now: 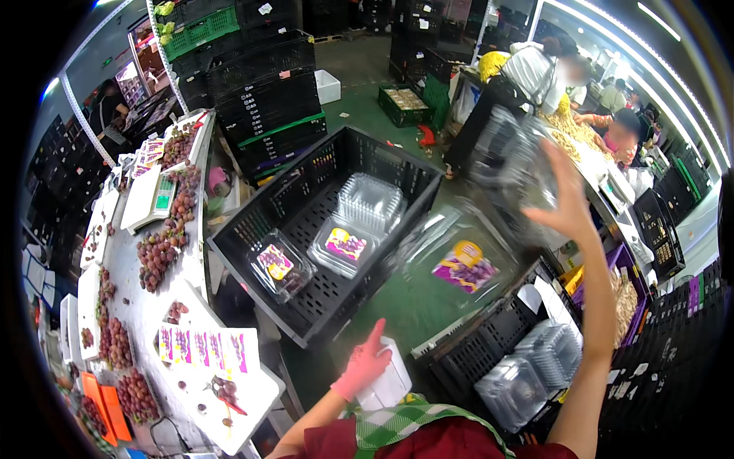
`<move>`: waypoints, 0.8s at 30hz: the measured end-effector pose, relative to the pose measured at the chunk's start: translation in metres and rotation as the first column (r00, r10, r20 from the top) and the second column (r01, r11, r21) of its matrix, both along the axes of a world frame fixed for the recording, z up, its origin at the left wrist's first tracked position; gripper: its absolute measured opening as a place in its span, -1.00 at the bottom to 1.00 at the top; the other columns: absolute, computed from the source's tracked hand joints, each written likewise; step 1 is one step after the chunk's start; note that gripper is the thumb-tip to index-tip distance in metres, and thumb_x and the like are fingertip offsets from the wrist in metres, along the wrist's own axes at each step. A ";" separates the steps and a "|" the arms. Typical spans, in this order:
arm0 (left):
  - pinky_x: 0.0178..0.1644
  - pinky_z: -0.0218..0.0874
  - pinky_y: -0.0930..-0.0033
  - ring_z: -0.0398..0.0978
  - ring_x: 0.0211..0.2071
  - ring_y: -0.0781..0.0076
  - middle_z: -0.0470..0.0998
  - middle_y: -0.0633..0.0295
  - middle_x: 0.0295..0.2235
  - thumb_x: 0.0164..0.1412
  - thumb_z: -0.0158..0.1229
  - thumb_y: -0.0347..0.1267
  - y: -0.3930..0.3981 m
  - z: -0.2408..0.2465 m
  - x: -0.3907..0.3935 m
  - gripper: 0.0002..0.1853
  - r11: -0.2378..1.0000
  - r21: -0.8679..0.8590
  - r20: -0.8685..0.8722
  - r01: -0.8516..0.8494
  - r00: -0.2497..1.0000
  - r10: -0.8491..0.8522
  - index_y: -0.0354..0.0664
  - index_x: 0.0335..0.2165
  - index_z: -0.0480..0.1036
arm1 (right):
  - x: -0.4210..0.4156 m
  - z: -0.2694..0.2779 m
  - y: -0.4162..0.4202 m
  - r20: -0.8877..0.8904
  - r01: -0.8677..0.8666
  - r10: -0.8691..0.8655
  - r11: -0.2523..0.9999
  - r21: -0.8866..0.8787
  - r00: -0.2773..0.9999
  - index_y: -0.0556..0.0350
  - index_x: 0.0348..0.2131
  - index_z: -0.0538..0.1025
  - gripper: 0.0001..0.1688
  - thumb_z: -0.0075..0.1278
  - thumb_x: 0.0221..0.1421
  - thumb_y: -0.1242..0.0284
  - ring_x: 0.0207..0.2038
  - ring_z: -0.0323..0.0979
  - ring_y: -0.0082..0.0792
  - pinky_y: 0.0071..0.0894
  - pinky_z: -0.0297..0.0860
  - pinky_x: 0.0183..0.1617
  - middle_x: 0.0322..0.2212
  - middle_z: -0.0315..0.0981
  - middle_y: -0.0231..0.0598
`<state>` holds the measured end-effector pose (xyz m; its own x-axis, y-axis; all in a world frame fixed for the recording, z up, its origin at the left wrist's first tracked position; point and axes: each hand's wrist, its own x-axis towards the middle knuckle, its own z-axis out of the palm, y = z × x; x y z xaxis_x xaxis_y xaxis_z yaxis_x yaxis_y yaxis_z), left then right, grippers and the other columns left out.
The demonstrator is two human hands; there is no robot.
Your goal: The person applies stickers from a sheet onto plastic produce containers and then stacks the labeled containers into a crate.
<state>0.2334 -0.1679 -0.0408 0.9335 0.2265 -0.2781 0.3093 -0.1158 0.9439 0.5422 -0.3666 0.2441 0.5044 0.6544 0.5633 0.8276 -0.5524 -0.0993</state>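
Note:
My left hand (366, 362), in a pink glove, is low in the middle with one finger extended. Its other fingers curl over a white flat object (387, 378), possibly a pad of sheets. Raised on the right is my bare right hand (565, 198), thumb and fingers apart. Close by its fingertips is a motion-blurred clear plastic clamshell part (507, 166); whether they grip it cannot be told. Below that, a clear plastic panel bears a purple and yellow grape label (465, 267); it seems to belong to the same open clamshell.
A black crate (275, 212) ahead holds labelled clamshells (344, 244). Nested clear clamshells (516, 390) stand lower right. On the left table (129, 275) lie grapes (160, 252), a scale (150, 201) and label sheets (209, 347). Black crates (264, 86) rise behind. Co-workers (622, 135) work at the right.

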 end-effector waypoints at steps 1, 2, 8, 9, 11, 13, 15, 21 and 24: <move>-0.36 0.24 0.55 0.37 -0.39 0.60 0.39 0.08 -0.13 0.02 -0.02 -0.53 0.003 -0.009 0.002 -0.19 1.000 -0.002 0.062 -0.014 0.998 0.014 0.13 0.18 -0.17 | 0.008 0.005 0.049 0.025 -0.097 0.097 0.995 -0.012 0.995 -0.12 0.13 0.09 0.19 0.23 -0.57 0.18 0.05 0.09 0.10 -0.11 0.04 0.11 0.02 0.06 0.15; -0.36 0.25 0.55 0.42 -0.32 0.52 0.37 0.10 -0.09 0.02 -0.02 -0.52 0.008 0.012 0.008 -0.20 0.997 -0.055 -0.138 0.047 0.989 -0.054 0.12 0.18 -0.18 | 0.022 -0.006 0.086 0.090 -0.093 0.093 0.996 -0.007 0.992 -0.18 0.13 0.08 0.18 0.21 -0.55 0.09 0.04 0.08 0.11 -0.07 0.04 0.09 0.00 0.05 0.19; -0.16 0.27 0.22 0.46 -0.28 0.06 0.50 0.06 -0.28 -0.01 0.01 -0.29 0.039 0.016 -0.004 -0.25 0.995 0.104 -0.054 0.013 0.998 -0.007 0.17 0.15 -0.10 | 0.060 -0.109 0.297 0.143 -0.179 0.188 0.981 -0.075 0.972 -0.31 0.13 0.05 0.23 0.21 -0.63 0.06 0.04 -0.03 0.19 0.10 -0.07 0.06 -0.01 -0.03 0.25; -0.16 0.27 0.22 0.46 -0.28 0.05 0.51 0.08 -0.29 -0.01 0.02 -0.29 0.047 0.021 -0.010 -0.25 0.993 0.121 -0.064 0.014 0.998 -0.007 0.15 0.15 -0.09 | 0.069 -0.134 0.316 0.104 -0.195 0.199 0.980 -0.052 0.975 -0.32 0.12 0.07 0.24 0.22 -0.67 0.08 0.06 -0.06 0.21 0.12 -0.10 0.08 -0.01 -0.02 0.26; -0.30 0.32 0.33 0.50 -0.45 0.26 0.52 0.12 -0.31 0.02 0.04 -0.32 0.056 0.014 -0.022 -0.28 0.997 0.062 0.028 -0.051 0.998 0.050 0.08 0.15 -0.06 | 0.079 -0.184 0.338 0.019 -0.073 0.078 0.980 -0.186 0.997 -0.31 0.11 0.08 0.21 0.24 -0.64 0.12 0.12 -0.15 0.23 0.18 -0.17 0.14 0.06 -0.14 0.28; -0.37 0.30 0.45 0.48 -0.53 0.43 0.53 0.15 -0.31 0.05 0.04 -0.33 0.061 0.015 -0.029 -0.30 0.999 0.015 0.064 -0.028 0.998 0.027 0.05 0.15 -0.05 | 0.107 -0.267 0.327 -0.168 -0.032 -0.012 0.967 -0.253 0.986 -0.32 0.12 0.07 0.18 0.26 -0.57 0.17 0.20 -0.26 0.11 0.38 -0.19 0.11 0.14 -0.24 0.14; -0.27 0.23 0.50 0.35 -0.35 0.61 0.47 0.25 -0.32 0.09 -0.01 -0.48 0.054 0.012 -0.032 -0.41 0.994 0.000 0.096 -0.113 0.989 0.112 -0.16 0.11 0.06 | 0.132 -0.362 0.306 -0.484 -0.046 -0.189 0.900 -0.433 0.855 -0.38 0.15 -0.02 0.12 0.22 -0.38 0.19 0.22 -0.24 -0.10 0.45 -0.11 0.07 0.17 -0.28 0.02; -0.31 0.28 0.52 0.45 -0.37 0.60 0.50 0.19 -0.24 0.08 0.02 -0.46 0.062 0.030 -0.011 -0.32 0.988 -0.153 0.223 0.010 0.974 0.025 -0.07 0.15 -0.04 | 0.068 -0.319 0.297 -0.597 -0.105 -0.088 0.954 -0.280 0.798 -0.15 0.14 0.03 -0.12 0.08 -0.14 0.30 0.12 0.05 -0.05 -0.08 0.16 0.06 0.13 -0.12 0.02; 0.04 0.09 0.42 0.22 0.02 0.45 0.08 0.23 0.11 0.07 -0.04 -0.64 0.056 0.045 0.015 -0.29 0.945 -0.327 0.243 -0.012 0.965 0.096 -0.27 0.15 -0.14 | 0.008 -0.248 0.251 -0.667 -0.084 0.162 0.985 0.149 0.727 0.08 -0.08 0.29 -0.50 0.00 -0.03 0.34 -0.27 0.43 -0.27 -0.37 0.34 -0.25 -0.24 0.37 -0.06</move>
